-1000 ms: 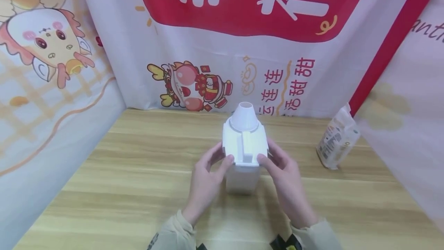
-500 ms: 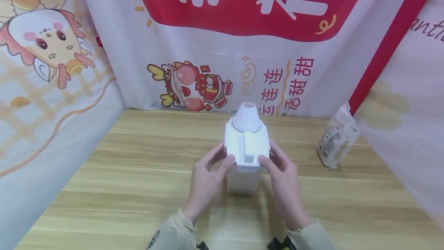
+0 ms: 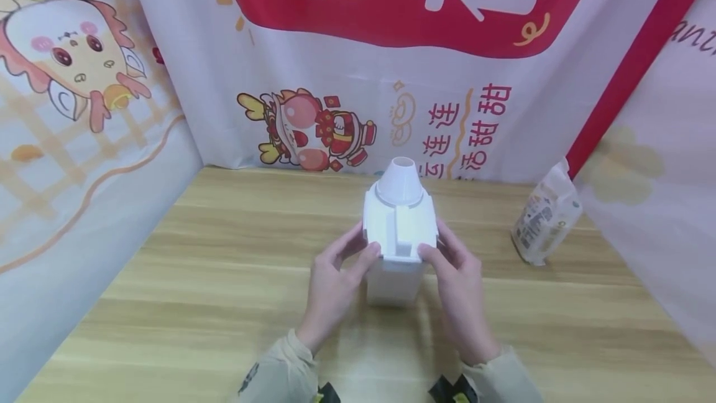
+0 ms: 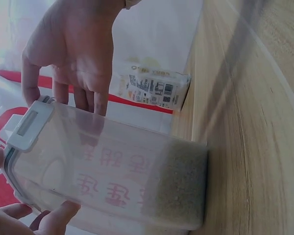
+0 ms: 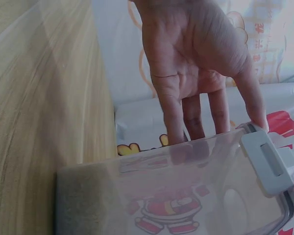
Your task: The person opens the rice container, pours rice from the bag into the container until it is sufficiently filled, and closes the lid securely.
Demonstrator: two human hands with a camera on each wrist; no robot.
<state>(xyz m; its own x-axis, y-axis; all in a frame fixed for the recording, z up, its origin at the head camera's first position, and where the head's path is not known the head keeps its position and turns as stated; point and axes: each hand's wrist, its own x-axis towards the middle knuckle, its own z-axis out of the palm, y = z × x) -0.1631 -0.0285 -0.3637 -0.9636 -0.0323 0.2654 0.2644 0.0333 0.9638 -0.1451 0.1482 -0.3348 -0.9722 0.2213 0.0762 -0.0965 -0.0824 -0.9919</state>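
Note:
A clear storage container [image 4: 112, 164] with a white lid [image 3: 383, 229] stands upright on the table. Pale grain-like contents [image 4: 179, 183] fill its lower part. On the lid are a white cone-shaped spout [image 3: 400, 185] and a raised bar. My left hand [image 3: 331, 282] holds the lid's left edge, thumb at the near corner and fingers along the side. Opposite it, my right hand [image 3: 461, 285] grips the right edge the same way. In the right wrist view, a side latch [image 5: 268, 162] lies over the container's upper wall. The far sides of the lid are partly hidden.
A white printed bag [image 3: 547, 216] stands at the back right of the wooden table [image 3: 212, 303]. Behind the table hangs a red and white printed cloth [image 3: 335, 61]. More printed cloths line the left and right sides.
The container's top has shifted slightly to the right, with both hands staying on the lid. The whole head view has moved a little, so the background sits higher.

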